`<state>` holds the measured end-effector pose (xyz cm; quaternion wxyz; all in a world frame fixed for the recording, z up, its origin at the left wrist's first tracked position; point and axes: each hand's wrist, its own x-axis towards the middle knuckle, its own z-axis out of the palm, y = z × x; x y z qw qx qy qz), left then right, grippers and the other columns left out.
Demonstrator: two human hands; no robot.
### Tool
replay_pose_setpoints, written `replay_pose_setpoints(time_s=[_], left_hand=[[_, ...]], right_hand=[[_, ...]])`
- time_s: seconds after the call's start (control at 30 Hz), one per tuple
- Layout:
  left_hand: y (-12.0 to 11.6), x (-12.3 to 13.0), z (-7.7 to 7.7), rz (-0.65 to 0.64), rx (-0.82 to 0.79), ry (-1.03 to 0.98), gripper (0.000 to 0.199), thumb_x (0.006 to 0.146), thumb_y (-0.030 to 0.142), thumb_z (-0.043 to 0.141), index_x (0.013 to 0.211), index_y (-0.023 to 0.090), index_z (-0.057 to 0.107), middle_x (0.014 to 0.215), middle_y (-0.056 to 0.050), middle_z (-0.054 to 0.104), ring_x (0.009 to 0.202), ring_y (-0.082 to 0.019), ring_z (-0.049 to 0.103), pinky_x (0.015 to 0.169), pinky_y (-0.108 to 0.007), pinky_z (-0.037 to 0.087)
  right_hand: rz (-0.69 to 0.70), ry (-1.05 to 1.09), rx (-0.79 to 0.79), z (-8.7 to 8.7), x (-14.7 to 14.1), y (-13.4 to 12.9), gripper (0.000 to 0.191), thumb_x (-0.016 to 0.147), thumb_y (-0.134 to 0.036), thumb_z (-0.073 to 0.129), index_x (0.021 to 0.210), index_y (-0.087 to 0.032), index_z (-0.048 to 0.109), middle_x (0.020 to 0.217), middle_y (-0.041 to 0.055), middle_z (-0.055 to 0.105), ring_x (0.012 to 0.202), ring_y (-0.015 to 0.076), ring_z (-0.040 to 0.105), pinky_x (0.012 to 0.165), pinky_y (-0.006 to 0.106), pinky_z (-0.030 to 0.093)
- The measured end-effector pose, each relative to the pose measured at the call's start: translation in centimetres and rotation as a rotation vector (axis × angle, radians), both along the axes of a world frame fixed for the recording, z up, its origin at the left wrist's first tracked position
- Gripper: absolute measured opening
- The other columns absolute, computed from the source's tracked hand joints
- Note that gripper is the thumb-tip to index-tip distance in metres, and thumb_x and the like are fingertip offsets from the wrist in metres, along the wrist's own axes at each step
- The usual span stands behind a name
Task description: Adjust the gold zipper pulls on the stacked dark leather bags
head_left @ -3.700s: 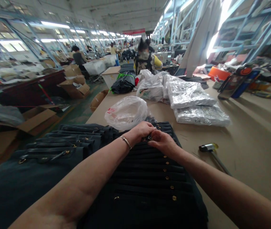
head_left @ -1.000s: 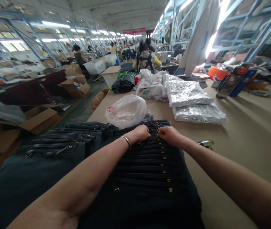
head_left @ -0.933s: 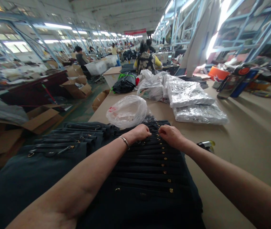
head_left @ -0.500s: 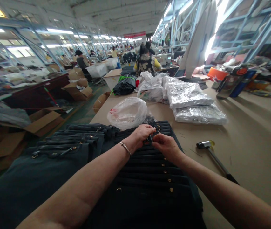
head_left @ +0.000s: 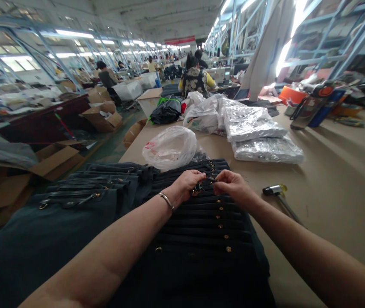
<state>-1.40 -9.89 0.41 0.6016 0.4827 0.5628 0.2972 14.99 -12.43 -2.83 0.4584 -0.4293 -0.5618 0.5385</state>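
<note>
My left hand (head_left: 186, 183), with a metal bracelet at its wrist, is closed on a small dark strap (head_left: 210, 179). Some shiny metal hardware shows under its fingers. Thumb and fingers of my right hand (head_left: 232, 186) pinch the other end, so the strap spans the short gap between the hands. Beneath them overlaps a row of dark fabric pieces (head_left: 198, 233) with gold-coloured metal fittings (head_left: 226, 236) along the right side. Left of these lies another stack of dark fabric pieces (head_left: 82, 222) carrying similar straps and fittings.
A mallet (head_left: 278, 192) lies right of the fabric on the brown table (head_left: 339, 192). Beyond are a clear plastic bag (head_left: 172, 147), plastic-wrapped packs (head_left: 259, 132) and a black bag (head_left: 167, 111). Cardboard boxes (head_left: 54, 160) stand on the left. A person (head_left: 195, 79) sits further back.
My right hand has moved slightly right and up, away from my left hand. The strap now shows stretched between them. The view has shifted slightly.
</note>
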Motion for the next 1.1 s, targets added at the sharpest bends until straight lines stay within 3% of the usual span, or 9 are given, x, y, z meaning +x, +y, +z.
replay_pose_setpoints(time_s=[0.17,0.27,0.43,0.63,0.83,1.1], left_hand=[[-0.5,0.3,0.5,-0.165,0.002,0.080,0.018,0.085,0.031,0.056,0.076,0.015,0.057,0.056,0.005,0.047,0.037,-0.006,0.039,0.035,-0.018,0.025],[-0.5,0.8,0.3,-0.221,0.134,0.275,0.016,0.081,0.028,0.058,0.073,0.014,0.060,0.050,0.006,0.043,0.038,-0.005,0.035,0.038,-0.018,0.027],[0.6,1.1,-0.7,-0.306,0.282,0.541,0.019,0.078,0.025,0.059,0.064,0.013,0.062,0.046,0.006,0.042,0.040,-0.006,0.035,0.040,-0.020,0.025],[1.3,1.1,-1.0,-0.322,0.305,0.621,0.016,0.072,0.018,0.062,0.057,0.013,0.061,0.046,0.004,0.047,0.042,-0.007,0.039,0.041,-0.020,0.026],[1.2,1.1,-0.9,-0.349,0.315,0.668,0.013,0.073,0.019,0.062,0.062,0.013,0.065,0.045,0.004,0.048,0.043,-0.008,0.040,0.042,-0.020,0.027],[1.7,1.6,-1.4,-0.374,0.357,0.717,0.013,0.069,0.013,0.062,0.056,0.014,0.064,0.046,0.003,0.050,0.047,-0.009,0.044,0.047,-0.022,0.030]], right_hand=[[-0.007,-0.031,-0.190,0.2,1.7,1.6,0.027,0.059,-0.035,0.071,0.067,-0.015,0.055,0.055,-0.0024,0.060,0.043,0.0076,0.052,0.045,0.020,0.040],[0.012,-0.178,-0.101,-0.1,2.1,2.3,0.021,0.063,-0.034,0.067,0.067,-0.015,0.058,0.057,-0.0020,0.060,0.046,0.0078,0.050,0.046,0.020,0.038],[0.023,-0.689,0.098,-0.9,2.3,3.2,0.016,0.069,-0.018,0.058,0.077,-0.015,0.071,0.066,-0.0011,0.066,0.060,0.0105,0.055,0.056,0.020,0.041],[0.052,-0.800,0.115,-1.8,1.9,3.9,0.015,0.069,-0.013,0.057,0.074,-0.015,0.071,0.068,-0.0009,0.067,0.062,0.0100,0.054,0.056,0.019,0.041],[0.126,-0.909,0.147,-1.2,1.7,4.3,0.015,0.066,-0.013,0.057,0.072,-0.016,0.071,0.058,-0.0036,0.062,0.051,0.0080,0.048,0.049,0.018,0.035],[0.110,-1.082,0.276,-1.3,1.0,3.9,0.013,0.066,-0.009,0.057,0.066,-0.018,0.067,0.062,-0.0016,0.061,0.059,0.0103,0.048,0.056,0.021,0.032]])
